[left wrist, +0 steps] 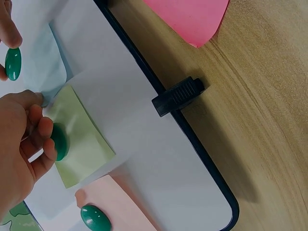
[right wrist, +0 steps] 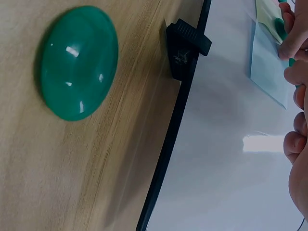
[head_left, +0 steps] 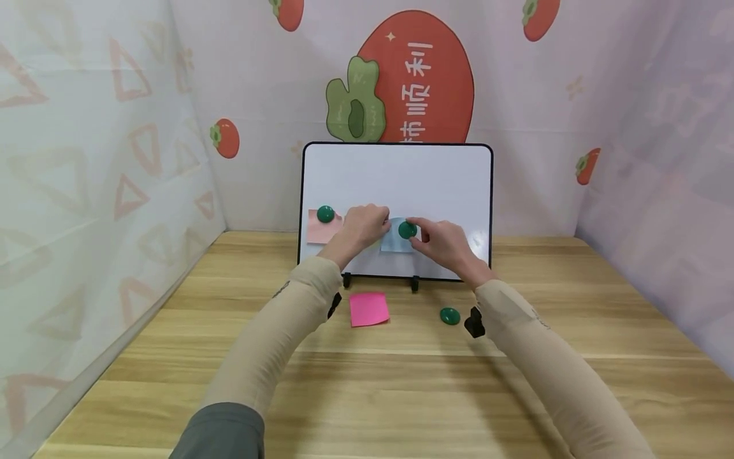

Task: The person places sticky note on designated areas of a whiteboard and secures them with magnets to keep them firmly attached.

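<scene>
A whiteboard point(head_left: 436, 178) with a black frame stands upright on the table. My right hand point(head_left: 446, 244) pinches a round green magnet point(head_left: 408, 230) between thumb and index finger, in front of a light blue sticky note point(head_left: 393, 241). The left hand point(head_left: 365, 224) pinches that note's upper edge at the board. In the left wrist view its other fingers curl beside a second green magnet point(left wrist: 59, 141) on a light green sticky note point(left wrist: 84, 139). Left of these, another green magnet point(head_left: 325, 214) lies on a pale pink sticky note point(head_left: 320, 233) on the board.
On the wooden table point(head_left: 401, 389) in front of the board lie a bright pink sticky note point(head_left: 369, 310) and a loose green magnet point(head_left: 450, 315). Black clip feet point(head_left: 415, 284) support the board's lower edge. A patterned cloth point(head_left: 258, 83) hangs behind and along both sides.
</scene>
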The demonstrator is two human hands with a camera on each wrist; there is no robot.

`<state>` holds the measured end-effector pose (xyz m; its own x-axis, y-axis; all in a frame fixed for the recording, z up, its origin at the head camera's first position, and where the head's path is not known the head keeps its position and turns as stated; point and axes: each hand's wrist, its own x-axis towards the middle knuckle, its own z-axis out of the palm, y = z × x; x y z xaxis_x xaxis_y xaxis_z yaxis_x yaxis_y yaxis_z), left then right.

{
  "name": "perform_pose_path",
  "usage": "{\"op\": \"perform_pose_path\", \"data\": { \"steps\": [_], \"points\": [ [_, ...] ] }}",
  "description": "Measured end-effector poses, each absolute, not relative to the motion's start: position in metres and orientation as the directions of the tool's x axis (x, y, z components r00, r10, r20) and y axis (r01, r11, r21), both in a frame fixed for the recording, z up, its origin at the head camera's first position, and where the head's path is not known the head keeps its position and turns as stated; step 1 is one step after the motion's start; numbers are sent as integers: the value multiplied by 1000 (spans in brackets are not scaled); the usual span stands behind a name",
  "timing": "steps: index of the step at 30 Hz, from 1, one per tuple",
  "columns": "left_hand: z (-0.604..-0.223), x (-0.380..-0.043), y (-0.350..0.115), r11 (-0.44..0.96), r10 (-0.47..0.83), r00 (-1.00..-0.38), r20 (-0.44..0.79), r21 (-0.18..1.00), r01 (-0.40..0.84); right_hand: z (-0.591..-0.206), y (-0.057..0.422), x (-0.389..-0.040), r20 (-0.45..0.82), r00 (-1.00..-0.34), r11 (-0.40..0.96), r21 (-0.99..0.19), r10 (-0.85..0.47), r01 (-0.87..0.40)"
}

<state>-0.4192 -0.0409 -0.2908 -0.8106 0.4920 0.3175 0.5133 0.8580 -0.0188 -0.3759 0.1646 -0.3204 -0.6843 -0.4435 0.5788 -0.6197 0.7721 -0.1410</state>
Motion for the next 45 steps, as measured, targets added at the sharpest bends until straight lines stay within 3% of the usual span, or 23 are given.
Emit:
{"op": "perform_pose_path", "data": {
  "steps": [6,17,38,45],
  "points": [
    [-288,-417,-40,860,490,-812,317,-25,509,-320,154,-386,615,-693,801,-160,-377,-577],
    [-287,-416,-39,866,488,-820,299,-48,498,-322,145,-398,560,-764,850,-186,-320,-492],
    [-293,-415,-39,879,475,-819,320,-150,452,-326,151,-390,536,-777,849,-191,-331,-493],
    [-294,-411,-43,906,419,-862,287,-72,416,-322,158,-381,494,-803,836,-240,-333,-494]
  ]
}}
